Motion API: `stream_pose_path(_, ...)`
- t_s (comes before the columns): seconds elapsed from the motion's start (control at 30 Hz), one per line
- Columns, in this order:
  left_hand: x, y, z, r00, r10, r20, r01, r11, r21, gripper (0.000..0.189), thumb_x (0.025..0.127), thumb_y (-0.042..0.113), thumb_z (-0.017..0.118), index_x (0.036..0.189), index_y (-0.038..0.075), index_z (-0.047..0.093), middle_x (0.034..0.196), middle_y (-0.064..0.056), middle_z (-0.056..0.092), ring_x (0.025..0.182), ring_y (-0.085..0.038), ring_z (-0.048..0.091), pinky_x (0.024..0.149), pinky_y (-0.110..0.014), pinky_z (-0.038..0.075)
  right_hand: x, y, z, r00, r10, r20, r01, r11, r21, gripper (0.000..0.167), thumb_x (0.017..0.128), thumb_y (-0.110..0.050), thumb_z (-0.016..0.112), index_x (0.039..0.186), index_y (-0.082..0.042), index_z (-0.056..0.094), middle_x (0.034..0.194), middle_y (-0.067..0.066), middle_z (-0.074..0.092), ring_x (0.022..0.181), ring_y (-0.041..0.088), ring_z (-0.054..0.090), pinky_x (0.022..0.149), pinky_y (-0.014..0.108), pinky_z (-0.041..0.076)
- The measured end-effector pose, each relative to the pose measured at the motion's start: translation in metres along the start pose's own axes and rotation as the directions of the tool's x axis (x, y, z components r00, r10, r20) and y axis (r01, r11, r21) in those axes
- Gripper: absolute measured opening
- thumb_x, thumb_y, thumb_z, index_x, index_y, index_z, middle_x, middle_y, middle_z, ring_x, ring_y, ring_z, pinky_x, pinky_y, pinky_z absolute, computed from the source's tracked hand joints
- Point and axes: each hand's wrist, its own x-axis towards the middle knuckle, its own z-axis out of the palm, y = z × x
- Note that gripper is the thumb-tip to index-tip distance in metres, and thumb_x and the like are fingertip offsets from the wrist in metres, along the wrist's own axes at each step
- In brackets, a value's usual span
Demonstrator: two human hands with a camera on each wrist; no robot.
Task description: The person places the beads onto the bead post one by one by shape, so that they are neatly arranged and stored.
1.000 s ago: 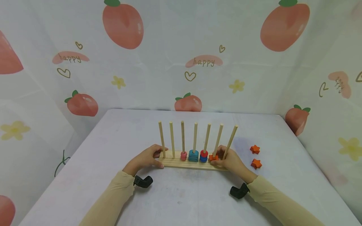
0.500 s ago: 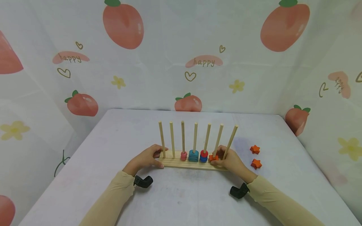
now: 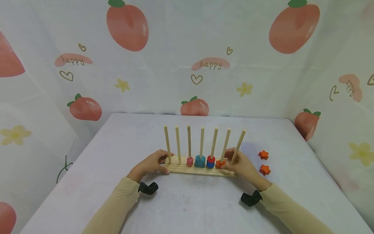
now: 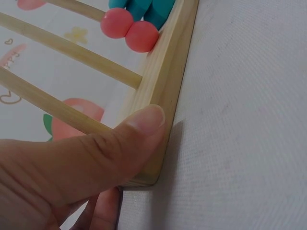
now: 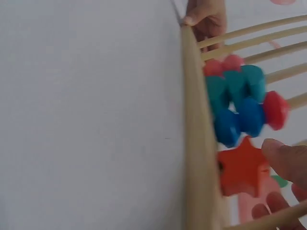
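Observation:
A wooden peg board (image 3: 193, 169) with several upright pegs lies across the table. My left hand (image 3: 150, 164) grips its left end, the thumb (image 4: 139, 127) pressed on the front edge. An orange star bead (image 3: 220, 164) sits low on the second peg from the right. Beside that star, my right hand (image 3: 243, 166) is spread, with the thumb (image 5: 285, 155) just off the star and the other fingers behind the pegs. Further left on the pegs are pink beads (image 4: 129, 31), teal beads (image 3: 200, 161) and blue beads (image 5: 240, 120) topped by a red one (image 5: 276, 110).
Two loose orange stars, a far one (image 3: 263, 154) and a nearer one (image 3: 265, 169), lie on the table to the right of the right hand. Behind the white table (image 3: 187, 208) hangs a cloth backdrop (image 3: 163, 71) printed with peaches.
My right hand has let go of the orange star on the peg and drawn slightly to the right, its fingers parting. My left hand and the board have stayed in place.

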Motion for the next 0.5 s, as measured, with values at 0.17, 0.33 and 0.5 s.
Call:
stream_pose_path(0.17, 0.001, -0.002, 0.001, 1.000, -0.003, -0.002, 0.003, 1.000, 0.014, 0.068, 0.071, -0.006, 0.080, 0.132, -0.006, 0.050, 0.137, -0.023, 0.040, 0.137, -0.039, 0.038, 0.106, -0.038, 0.045, -0.013, -0.014, -0.019, 0.997, -0.063, -0.044, 0.063, 0.998, -0.007, 0.058, 0.081, -0.009, 0.078, 0.130, 0.002, 0.049, 0.128, 0.024, 0.057, 0.122, 0.034, 0.055, 0.107, 0.039, 0.045)
stream_pose_path(0.33, 0.000, 0.001, 0.000, 1.000, 0.004, -0.002, -0.004, 1.000, 0.023, 0.067, 0.071, -0.006, 0.080, 0.132, -0.006, 0.050, 0.137, -0.023, 0.040, 0.137, -0.039, 0.038, 0.107, -0.041, 0.044, -0.031, -0.028, -0.042, 0.982, -0.146, -0.116, 0.138, 0.988, -0.072, 0.060, 0.078, -0.006, 0.078, 0.130, 0.004, 0.049, 0.129, 0.024, 0.055, 0.115, 0.000, 0.054, 0.097, 0.005, 0.041)
stream_pose_path(0.5, 0.000, 0.001, 0.000, 1.000, 0.002, -0.009, -0.001, 0.999, 0.037, 0.067, 0.072, -0.006, 0.080, 0.131, -0.006, 0.051, 0.137, -0.023, 0.041, 0.137, -0.040, 0.038, 0.108, -0.044, 0.042, -0.047, -0.031, -0.063, 0.975, -0.118, -0.186, 0.079, 0.976, -0.203, 0.059, 0.081, -0.014, 0.078, 0.132, -0.002, 0.051, 0.132, 0.021, 0.055, 0.109, -0.017, 0.046, 0.091, -0.002, 0.038)
